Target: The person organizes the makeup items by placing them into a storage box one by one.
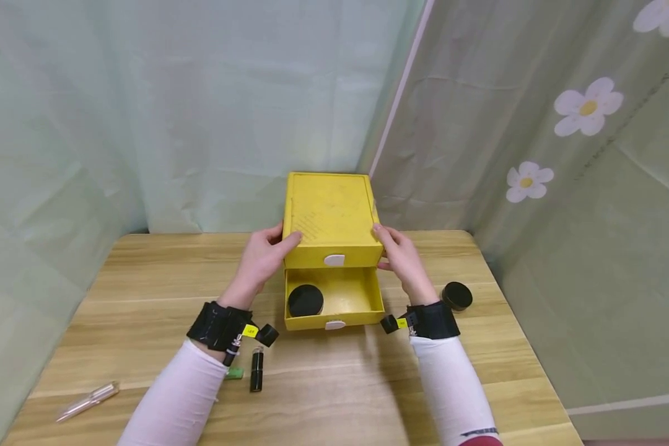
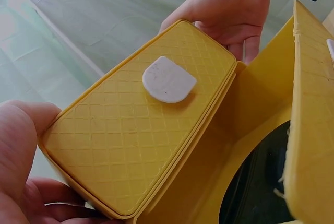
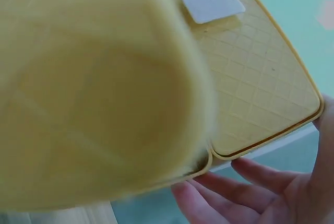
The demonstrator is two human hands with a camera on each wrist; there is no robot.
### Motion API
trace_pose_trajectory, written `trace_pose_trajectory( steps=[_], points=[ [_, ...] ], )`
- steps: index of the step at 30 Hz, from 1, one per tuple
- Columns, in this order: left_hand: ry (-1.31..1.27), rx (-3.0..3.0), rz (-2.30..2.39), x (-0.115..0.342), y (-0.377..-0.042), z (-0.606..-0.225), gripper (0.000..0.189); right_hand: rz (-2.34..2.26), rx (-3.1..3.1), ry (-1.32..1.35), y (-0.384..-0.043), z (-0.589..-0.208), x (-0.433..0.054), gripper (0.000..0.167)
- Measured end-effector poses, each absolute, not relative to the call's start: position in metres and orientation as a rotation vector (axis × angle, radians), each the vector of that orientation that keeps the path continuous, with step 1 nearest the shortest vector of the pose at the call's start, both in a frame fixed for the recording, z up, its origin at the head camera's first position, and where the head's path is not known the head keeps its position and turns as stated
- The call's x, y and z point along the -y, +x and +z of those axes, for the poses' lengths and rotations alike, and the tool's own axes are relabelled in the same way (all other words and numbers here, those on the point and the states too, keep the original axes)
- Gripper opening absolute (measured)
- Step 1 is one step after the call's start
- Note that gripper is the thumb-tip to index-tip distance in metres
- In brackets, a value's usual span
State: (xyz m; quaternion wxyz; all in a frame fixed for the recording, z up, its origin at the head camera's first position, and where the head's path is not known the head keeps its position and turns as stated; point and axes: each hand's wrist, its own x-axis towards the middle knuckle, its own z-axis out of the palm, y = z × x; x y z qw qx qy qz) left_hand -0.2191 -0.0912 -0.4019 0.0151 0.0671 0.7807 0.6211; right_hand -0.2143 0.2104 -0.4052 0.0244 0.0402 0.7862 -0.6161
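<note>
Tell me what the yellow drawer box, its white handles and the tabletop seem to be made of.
Yellow drawer box: probably low-sheen plastic, judging by its regular raised grid and rounded corners.
White handles: likely plastic too, smooth with faint specks.
Tabletop: wood or printed laminate, slightly glossy; the visible grain leaves that open.

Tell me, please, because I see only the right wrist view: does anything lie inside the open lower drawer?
Observer: Yes, a round black container lies near the left side of the lower drawer.
Operator: Thank you. Is there another such item outside of it?
Observer: Yes, a similar black one is on the table, to the right of the yellow drawer box.
Operator: And what does the left grip do?
Observer: It holds the left side of the box, with the thumb on the top.
</note>
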Motion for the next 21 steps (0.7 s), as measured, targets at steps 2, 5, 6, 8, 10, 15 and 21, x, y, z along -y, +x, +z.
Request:
trace_pose_trajectory(
  steps=[2,5,6,8,10,15,21],
  points=[
    [0.204,-2.432,1.933,0.091,-0.219,-0.402,0.07,-1.889,-2.427,0.079,-0.213,-0.404,-0.213,0.078],
    [0.203,-2.429,1.933,0.09,-0.218,-0.401,0.07,-1.868,-2.409,0.011,-0.212,-0.404,-0.219,0.074],
    [0.203,-2.428,1.932,0.09,-0.217,-0.401,0.07,-1.86,-2.404,-0.006,-0.211,-0.403,-0.222,0.073],
    [0.2,-2.423,1.935,0.089,-0.217,-0.401,0.07,-1.846,-2.39,-0.034,-0.208,-0.402,-0.229,0.072],
    [0.198,-2.425,1.937,0.089,-0.216,-0.4,0.07,-1.829,-2.392,-0.057,-0.205,-0.401,-0.239,0.072],
    [0.216,-2.432,1.945,0.088,-0.215,-0.4,0.068,-1.761,-2.457,-0.024,-0.196,-0.4,-0.276,0.069],
    [0.224,-2.427,1.952,0.088,-0.214,-0.4,0.069,-1.628,-2.554,0.077,-0.184,-0.409,-0.324,0.067]
  ],
)
